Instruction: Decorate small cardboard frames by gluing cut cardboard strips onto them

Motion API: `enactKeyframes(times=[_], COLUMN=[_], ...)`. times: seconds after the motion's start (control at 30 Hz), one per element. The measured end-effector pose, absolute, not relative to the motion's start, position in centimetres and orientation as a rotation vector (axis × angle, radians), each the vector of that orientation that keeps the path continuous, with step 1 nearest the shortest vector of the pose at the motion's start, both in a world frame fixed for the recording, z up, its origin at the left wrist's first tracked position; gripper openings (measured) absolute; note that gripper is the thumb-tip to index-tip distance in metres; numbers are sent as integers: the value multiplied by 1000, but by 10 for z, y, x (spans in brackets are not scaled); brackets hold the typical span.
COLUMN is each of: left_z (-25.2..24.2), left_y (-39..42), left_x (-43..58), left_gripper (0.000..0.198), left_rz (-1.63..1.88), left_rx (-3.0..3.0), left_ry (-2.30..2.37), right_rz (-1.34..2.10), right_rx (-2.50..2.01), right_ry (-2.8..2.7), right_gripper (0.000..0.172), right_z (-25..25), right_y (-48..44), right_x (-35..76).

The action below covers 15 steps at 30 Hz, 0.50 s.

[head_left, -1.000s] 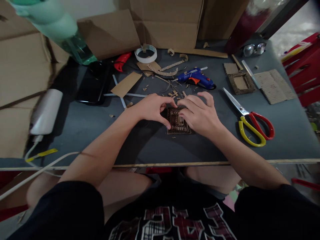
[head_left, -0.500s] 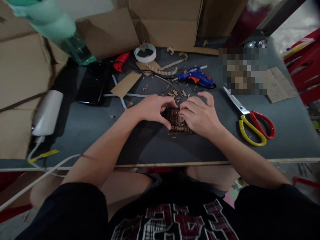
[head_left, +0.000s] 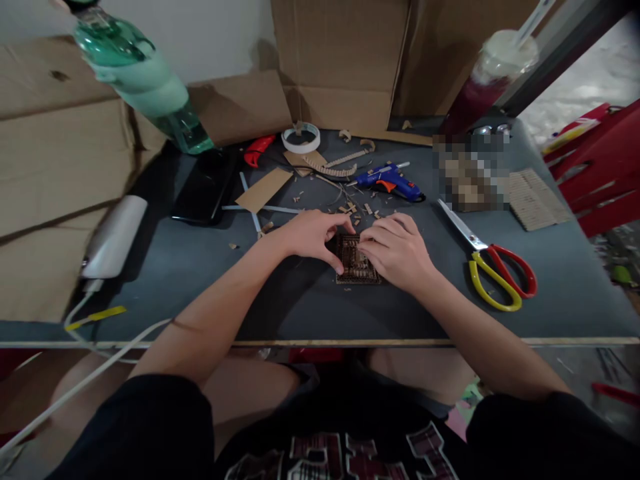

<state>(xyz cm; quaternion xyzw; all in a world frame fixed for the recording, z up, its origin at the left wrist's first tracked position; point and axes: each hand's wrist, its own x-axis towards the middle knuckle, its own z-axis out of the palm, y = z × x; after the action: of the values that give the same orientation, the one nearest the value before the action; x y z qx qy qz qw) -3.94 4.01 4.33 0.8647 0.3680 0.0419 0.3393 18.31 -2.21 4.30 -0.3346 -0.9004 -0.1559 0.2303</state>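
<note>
A small square cardboard model (head_left: 357, 275), brown with stepped, ridged layers, lies flat on the table in front of me. My left hand (head_left: 320, 237) steadies it from the left, thumb at the lower left and index finger by the top edge. Over the model's right half, the fingertips of my right hand (head_left: 397, 250) are pinched together. Whatever they hold is hidden or too small to make out. Tiny cardboard bits (head_left: 350, 209) are scattered just beyond both hands.
Scissors (head_left: 483, 257) lie at the right, near corrugated cardboard (head_left: 537, 200). Behind my hands are a blue glue gun (head_left: 390, 181), a tape roll (head_left: 301, 139) and glue sticks (head_left: 277, 209). A phone (head_left: 203, 190), a white power bank (head_left: 116, 237) and a green bottle (head_left: 145, 83) stand or lie left.
My head view has tilted up slightly, so the table sits lower in the picture. The right hand's raised finger has come down beside the others. The left hand keeps its hold.
</note>
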Motion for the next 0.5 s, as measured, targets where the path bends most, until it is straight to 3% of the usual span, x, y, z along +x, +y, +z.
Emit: enactKeyframes(times=[0.2, 0.37, 0.5], left_z=[44, 42, 42], left_y=[40, 41, 41], left_x=[-39, -39, -40], left_gripper=[71, 76, 77], left_rz=[149, 113, 123], left_rx=[2270, 2271, 2274], left_ry=[942, 957, 967], right_rz=[-195, -249, -279], right_rx=[-865, -857, -911], right_ry=[-2575, -2562, -2359], right_gripper=[24, 27, 52], right_z=[38, 39, 45], right_y=[-16, -15, -11], right_x=[191, 196, 207])
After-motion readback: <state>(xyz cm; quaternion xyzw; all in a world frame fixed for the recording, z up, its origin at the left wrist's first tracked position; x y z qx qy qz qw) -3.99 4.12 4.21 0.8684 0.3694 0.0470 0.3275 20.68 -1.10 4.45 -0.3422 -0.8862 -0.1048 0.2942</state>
